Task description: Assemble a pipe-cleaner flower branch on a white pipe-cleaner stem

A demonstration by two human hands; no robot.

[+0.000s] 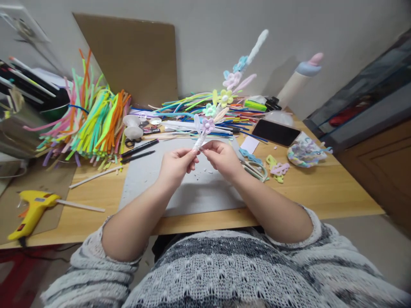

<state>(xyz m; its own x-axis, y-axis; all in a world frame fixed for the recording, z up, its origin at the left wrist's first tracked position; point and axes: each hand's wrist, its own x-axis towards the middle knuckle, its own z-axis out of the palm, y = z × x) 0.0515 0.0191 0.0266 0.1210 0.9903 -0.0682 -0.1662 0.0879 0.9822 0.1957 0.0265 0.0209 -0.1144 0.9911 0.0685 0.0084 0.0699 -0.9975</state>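
Held up over the grey mat [150,188] is a pipe-cleaner flower stem [226,98], white and fuzzy, with purple, green, yellow, pink and blue blossoms along it. It tilts up to the right. My left hand [176,167] is closed around its lower white end. The fingers of my right hand [223,158] pinch together at the same end, just right of the left fingertips; what exactly lies between them is too small to make out. Small white scraps [205,172] lie on the mat below my hands.
A yellow glue gun [34,211] lies at the left, near a bundle of coloured pipe cleaners [93,124]. Black pens [139,149] lie left of my hands. Scissors [257,170], a phone [276,131] and a woven pastel piece [305,152] are at the right.
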